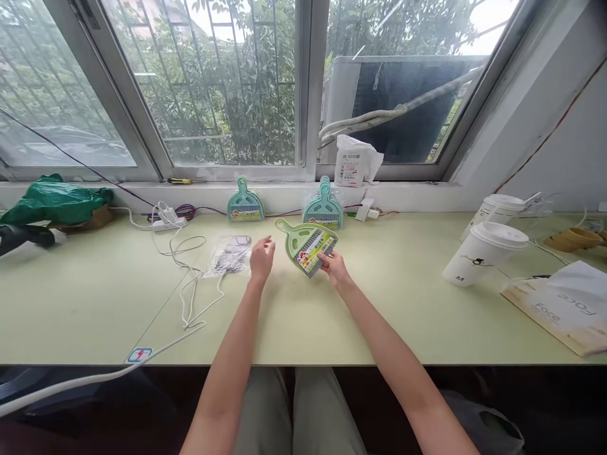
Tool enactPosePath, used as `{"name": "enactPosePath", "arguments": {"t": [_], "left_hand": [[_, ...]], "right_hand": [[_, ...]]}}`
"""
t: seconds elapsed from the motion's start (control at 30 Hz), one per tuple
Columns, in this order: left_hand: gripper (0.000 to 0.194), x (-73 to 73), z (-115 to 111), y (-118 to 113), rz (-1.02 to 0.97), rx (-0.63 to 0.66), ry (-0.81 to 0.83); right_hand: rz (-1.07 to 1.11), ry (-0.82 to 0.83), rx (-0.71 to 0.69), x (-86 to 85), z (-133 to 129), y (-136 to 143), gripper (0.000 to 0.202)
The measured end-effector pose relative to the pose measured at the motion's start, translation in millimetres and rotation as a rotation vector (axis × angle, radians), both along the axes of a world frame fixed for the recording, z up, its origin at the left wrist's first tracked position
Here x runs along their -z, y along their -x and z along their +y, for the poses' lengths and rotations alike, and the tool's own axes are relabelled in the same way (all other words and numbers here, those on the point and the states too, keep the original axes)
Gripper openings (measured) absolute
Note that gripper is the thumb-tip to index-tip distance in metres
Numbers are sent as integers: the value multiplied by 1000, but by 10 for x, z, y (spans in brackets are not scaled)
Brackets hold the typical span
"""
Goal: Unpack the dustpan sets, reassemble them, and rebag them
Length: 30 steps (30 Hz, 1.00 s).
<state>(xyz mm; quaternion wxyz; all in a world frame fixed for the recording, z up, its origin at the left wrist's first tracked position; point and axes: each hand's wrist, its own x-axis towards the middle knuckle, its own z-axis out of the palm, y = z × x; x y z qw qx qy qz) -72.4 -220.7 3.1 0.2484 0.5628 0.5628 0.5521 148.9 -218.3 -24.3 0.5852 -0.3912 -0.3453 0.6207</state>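
right hand [334,265] pinches the lower edge of a light green mini dustpan set [307,245], fingers closed on its labelled end; the set lies tilted on the pale green table [332,316], handle pointing up-left toward the window. left hand [262,258] hovers just left of it, fingers loosely spread, holding nothing, not touching the dustpan.

just left of the left hand: a clear plastic bag [229,256] flat on the table, contents too small to tell. a white cable [190,284] loops past it and runs to a white power strip [167,220] near the sill, and off the front edge at the left.

behind the held set, leaning on the wall under the sill: a teal dustpan set [245,202] and a second teal dustpan stack [324,205] wrapped in clear plastic, both upright, well clear of the hands. a white packet [353,163] stands on the sill above.

far left: green plastic bag [54,201]. right side: two white lidded paper cups [478,253] lying tipped, well apart from the hands, and a paper bag [564,309] flat near the right edge. a small sticker [139,354] sits at the front table edge. nothing lies between the two hands and the held dustpan.
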Motion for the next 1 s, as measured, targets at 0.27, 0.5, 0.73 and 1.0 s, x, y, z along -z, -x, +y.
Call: {"name": "enactPosePath", "arguments": {"t": [0.27,0.5,0.73,1.0], "left_hand": [[31,316,12,33,562,152,19],[19,239,25,-69,356,417,59],[34,309,50,-186,417,156,-103],[32,368,54,-340,412,153,62]], "right_hand": [[-14,-7,63,-42,21,-111,17],[-14,6,112,-62,40,-199,17],[-29,24,139,-97,59,-273,17],[-83,33,99,-178,75,-449,16]]}}
